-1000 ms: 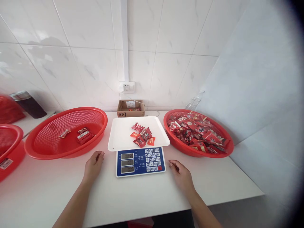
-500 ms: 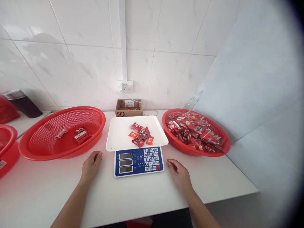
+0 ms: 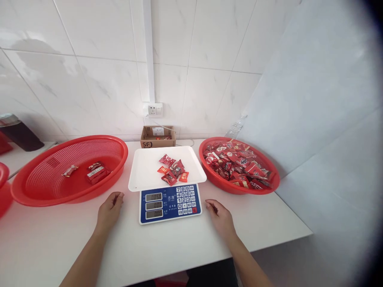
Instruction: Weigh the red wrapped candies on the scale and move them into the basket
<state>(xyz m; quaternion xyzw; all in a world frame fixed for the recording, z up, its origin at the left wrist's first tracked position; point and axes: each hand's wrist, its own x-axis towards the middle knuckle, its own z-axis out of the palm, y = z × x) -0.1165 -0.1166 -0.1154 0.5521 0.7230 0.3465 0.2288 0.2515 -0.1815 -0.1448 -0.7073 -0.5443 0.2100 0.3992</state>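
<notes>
A digital scale (image 3: 170, 220) with a blue keypad panel stands on the white table (image 3: 167, 251). On its white weighing tray (image 3: 143, 165) lie several small red and orange wrapped snack packets (image 3: 177, 169). My left hand (image 3: 109, 211) rests on the table to the left of the scale, fingers curled in with nothing visible in them. To the right of the keypad my right hand (image 3: 222, 218) lies on its side, also loosely closed and apart from the scale. Neither hand touches a packet.
A red basket (image 3: 209, 184) heaped with red snack packets stands at the right by the wall. Another red basket (image 3: 60, 199) on the left holds a few packets. Behind the tray sits a small cardboard box (image 3: 158, 142). A dark bottle (image 3: 22, 135) lies far left.
The view has shifted slightly, so the scale and baskets appear a little further left. Both hands keep the same pose beside the scale.
</notes>
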